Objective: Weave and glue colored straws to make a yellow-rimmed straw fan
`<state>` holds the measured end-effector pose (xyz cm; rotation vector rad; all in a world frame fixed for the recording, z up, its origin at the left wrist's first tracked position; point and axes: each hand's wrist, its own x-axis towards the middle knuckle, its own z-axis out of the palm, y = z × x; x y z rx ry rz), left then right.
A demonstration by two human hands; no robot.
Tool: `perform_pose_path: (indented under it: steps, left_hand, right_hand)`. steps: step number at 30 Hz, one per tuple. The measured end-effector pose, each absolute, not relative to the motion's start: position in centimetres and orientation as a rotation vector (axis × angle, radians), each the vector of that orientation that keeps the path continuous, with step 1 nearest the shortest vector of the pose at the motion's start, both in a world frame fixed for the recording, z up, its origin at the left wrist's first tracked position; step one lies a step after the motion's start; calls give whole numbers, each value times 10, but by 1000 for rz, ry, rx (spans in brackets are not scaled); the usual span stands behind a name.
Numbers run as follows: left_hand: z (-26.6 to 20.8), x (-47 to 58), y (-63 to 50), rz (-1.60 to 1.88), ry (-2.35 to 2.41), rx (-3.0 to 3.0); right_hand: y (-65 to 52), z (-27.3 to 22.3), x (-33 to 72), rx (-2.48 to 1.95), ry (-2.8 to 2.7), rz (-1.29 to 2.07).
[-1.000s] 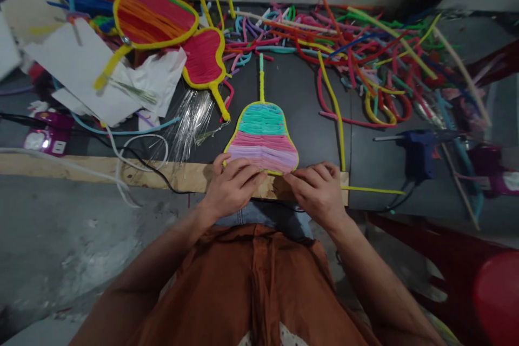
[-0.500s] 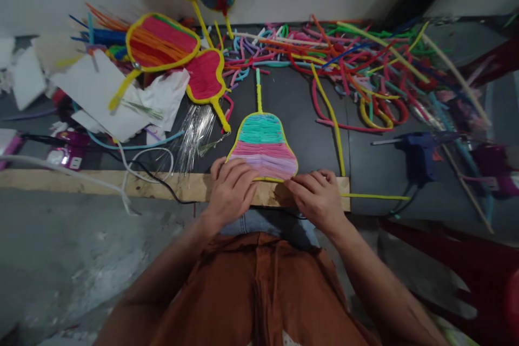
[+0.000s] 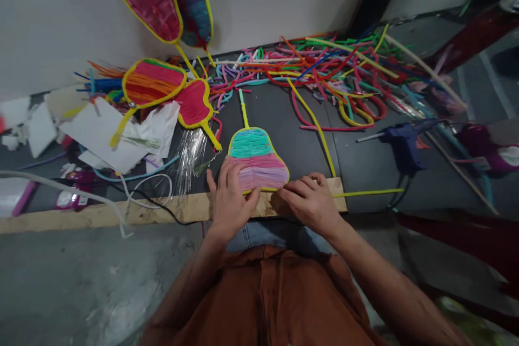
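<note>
A fan-shaped pipe-cleaner piece (image 3: 259,159) lies flat near the table's front edge, banded teal, pink and lilac inside a yellow border, its thin stem pointing away from me. My left hand (image 3: 232,194) rests over its lower left corner, fingers laid on the surface and thumb apart at the bottom edge. At the lower right corner, my right hand (image 3: 310,200) has its fingers bent together on the border. From beneath that hand a yellow pipe cleaner (image 3: 373,192) runs out to the right. The right fingertips are partly hidden.
Behind lies a heap of coloured pipe cleaners (image 3: 316,65). Other yellow-edged fan pieces (image 3: 154,84) and white paper scraps (image 3: 105,132) are on the left. A blue glue gun (image 3: 401,146) lies right, scissors (image 3: 360,111) farther back. A wooden strip (image 3: 162,211) lines the front edge.
My left hand has shifted up onto the fan piece, its fingers straighter and more spread. The right hand stays at the lower right corner. The camera view has tilted and shifted.
</note>
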<state>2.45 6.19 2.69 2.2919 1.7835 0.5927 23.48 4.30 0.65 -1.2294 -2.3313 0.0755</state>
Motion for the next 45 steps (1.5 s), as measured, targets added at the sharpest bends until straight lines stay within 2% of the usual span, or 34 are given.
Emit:
perform_pose_path:
  steps: [8,17,22,29,35,40,45]
  left_hand:
    - [36,19,68,419,1760,2245]
    - [44,-37,72,135,1384,2467]
    - [58,-29,110,201,1209,2628]
    - [65,38,180,-251,629,2625]
    - [79,70,198,-606,521,2660]
    - [88,88,208,-818,454,2589]
    - [109,98,225,-782,447,2339]
  right_hand:
    - [45,9,235,-1226,-2310,111]
    - [45,4,236,-1268,-2273,101]
    - [46,15,247,-1407,-2071,110]
    - [38,23,259,-1396,-2084,117]
    - [36,23,271,-1331,-2164,128]
    - [39,51,282,-1305,-2216,39]
    - [44,105,299,-1287,-2143,-346]
